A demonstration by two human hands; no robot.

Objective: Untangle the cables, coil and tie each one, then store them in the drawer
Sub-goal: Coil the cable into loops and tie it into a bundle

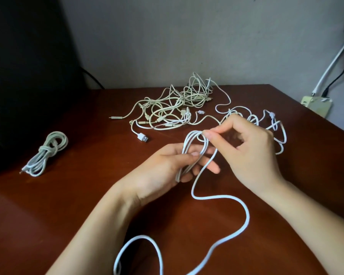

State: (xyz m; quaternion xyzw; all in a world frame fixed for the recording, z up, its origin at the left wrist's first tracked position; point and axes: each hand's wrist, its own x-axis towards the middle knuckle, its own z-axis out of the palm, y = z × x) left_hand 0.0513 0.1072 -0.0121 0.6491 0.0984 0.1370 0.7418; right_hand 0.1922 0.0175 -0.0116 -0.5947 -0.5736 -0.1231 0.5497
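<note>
Loose white cable (222,197) trailing across the table (68,215); its coiled loops clasped in left hand (167,165), loop top pinched by right hand (244,147). Tied bundle (46,153) far left; tangle (175,108) behind, perhaps several cables.

Table (68,215): dark reddish-brown, plain gloss; cable in hand (244,221): white, faint blue cast; tied coil (46,153): pale greenish-white; tangled pile (173,108): cream to off-white, mixed; wall (167,36): flat grey; power strip (316,103): yellowed cream.
</note>
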